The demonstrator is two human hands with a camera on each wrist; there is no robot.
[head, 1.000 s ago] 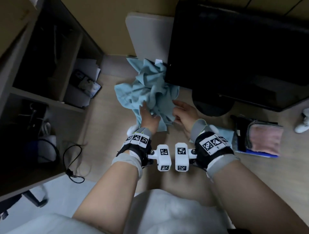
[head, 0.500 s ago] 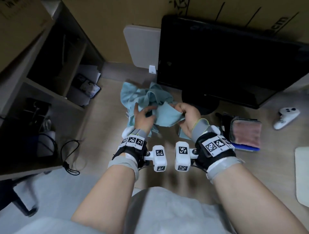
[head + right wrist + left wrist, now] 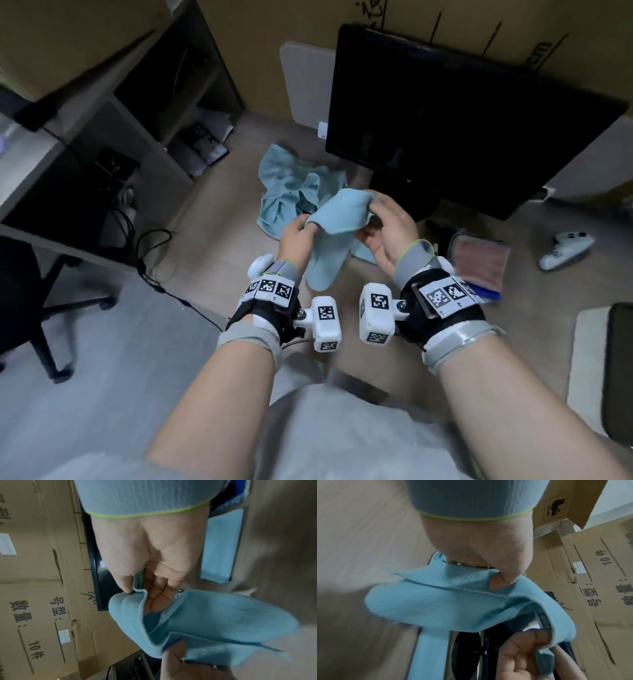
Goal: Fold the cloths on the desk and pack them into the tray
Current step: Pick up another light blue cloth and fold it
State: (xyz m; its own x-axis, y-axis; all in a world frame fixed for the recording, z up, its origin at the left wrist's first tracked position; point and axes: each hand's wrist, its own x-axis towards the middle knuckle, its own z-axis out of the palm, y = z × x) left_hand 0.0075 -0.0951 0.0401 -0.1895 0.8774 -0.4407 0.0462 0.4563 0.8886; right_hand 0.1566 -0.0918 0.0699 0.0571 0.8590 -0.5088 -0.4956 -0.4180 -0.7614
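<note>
Both hands (image 3: 298,240) (image 3: 387,233) have lifted one blue cloth (image 3: 337,219) — pile (image 3: 287,192) left behind.

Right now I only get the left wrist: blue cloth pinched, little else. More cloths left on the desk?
Observer: Yes, a crumpled blue pile lies on the desk beyond the held cloth.
Operator: Anything folded?
Observer: A folded pink cloth lies right of the right hand.
Operator: Any blue one folded?
Observer: One folded blue cloth lies flat, seen by the right wrist.
</note>
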